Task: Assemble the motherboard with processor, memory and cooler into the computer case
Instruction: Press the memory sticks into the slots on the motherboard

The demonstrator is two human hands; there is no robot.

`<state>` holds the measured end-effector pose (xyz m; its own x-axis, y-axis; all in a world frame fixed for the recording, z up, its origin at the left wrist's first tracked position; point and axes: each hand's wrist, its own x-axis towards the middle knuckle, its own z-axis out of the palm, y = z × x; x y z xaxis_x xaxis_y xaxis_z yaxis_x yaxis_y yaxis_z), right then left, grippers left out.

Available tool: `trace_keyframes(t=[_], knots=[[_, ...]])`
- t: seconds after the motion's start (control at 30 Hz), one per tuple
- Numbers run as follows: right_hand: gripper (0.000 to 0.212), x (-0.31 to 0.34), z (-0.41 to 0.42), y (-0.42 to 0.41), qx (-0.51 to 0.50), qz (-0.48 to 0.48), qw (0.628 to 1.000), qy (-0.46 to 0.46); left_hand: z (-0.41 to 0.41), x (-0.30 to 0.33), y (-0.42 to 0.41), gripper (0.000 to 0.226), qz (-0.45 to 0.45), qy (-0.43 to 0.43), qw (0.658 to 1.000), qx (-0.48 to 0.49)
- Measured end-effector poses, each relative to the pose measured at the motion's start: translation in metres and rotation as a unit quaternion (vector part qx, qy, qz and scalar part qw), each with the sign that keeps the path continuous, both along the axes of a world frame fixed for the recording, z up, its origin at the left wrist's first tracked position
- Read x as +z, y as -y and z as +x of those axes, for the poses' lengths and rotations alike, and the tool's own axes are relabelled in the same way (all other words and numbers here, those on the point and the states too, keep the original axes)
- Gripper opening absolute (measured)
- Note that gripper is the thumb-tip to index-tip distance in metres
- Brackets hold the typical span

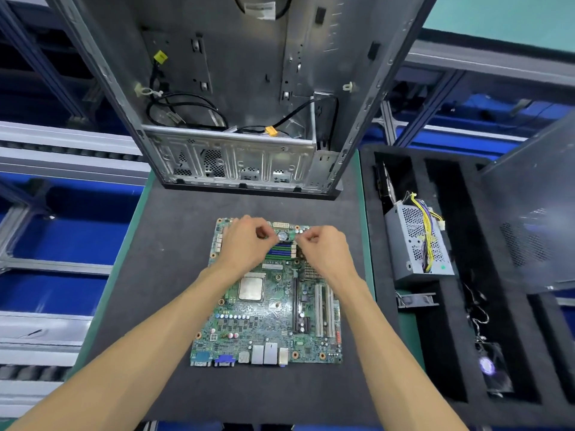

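Observation:
A green motherboard (267, 318) lies flat on the dark foam mat (161, 275), with a silver processor (250, 289) seated in its socket. At the board's far end sit blue and green memory slots (281, 250). My left hand (249, 244) and my right hand (323, 248) hover over the two ends of those slots, fingers curled and pinching at the slot ends. What sits between the fingertips is too small to tell. The open computer case (236, 98) stands behind the board, loose black cables inside it.
A black foam tray (457, 337) at the right holds a grey power supply (415, 244) with yellow wires, a small bracket (417, 300) and a fan (491, 368). A grey case panel (529, 213) leans at the far right. Blue conveyor racks flank the bench.

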<state>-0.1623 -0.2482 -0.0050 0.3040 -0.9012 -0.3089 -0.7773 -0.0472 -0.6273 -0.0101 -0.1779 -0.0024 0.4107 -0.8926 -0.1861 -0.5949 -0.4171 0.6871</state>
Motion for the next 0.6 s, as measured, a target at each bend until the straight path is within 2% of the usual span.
trace_keyframes(t=[0.1,0.23,0.33,0.47,0.6], knots=[[0.032,-0.001,-0.002,0.004,-0.016,0.019,1.000,0.003,0.005,0.004,0.006,0.023,0.041,-0.081,0.996,0.018],[0.053,0.002,0.003,0.011,-0.023,0.068,0.997,-0.029,0.005,0.009,0.012,0.020,0.093,-0.100,0.990,0.036],[0.036,0.006,0.010,0.017,-0.026,0.100,0.994,-0.030,0.005,0.011,0.013,0.019,0.104,-0.110,0.988,0.039],[0.047,0.005,0.021,0.020,-0.048,0.146,0.987,-0.041,0.005,0.011,0.013,0.019,0.105,-0.114,0.987,0.045],[0.039,0.001,0.026,0.019,-0.068,0.168,0.982,-0.054,0.004,0.009,0.013,0.018,0.096,-0.106,0.989,0.042]])
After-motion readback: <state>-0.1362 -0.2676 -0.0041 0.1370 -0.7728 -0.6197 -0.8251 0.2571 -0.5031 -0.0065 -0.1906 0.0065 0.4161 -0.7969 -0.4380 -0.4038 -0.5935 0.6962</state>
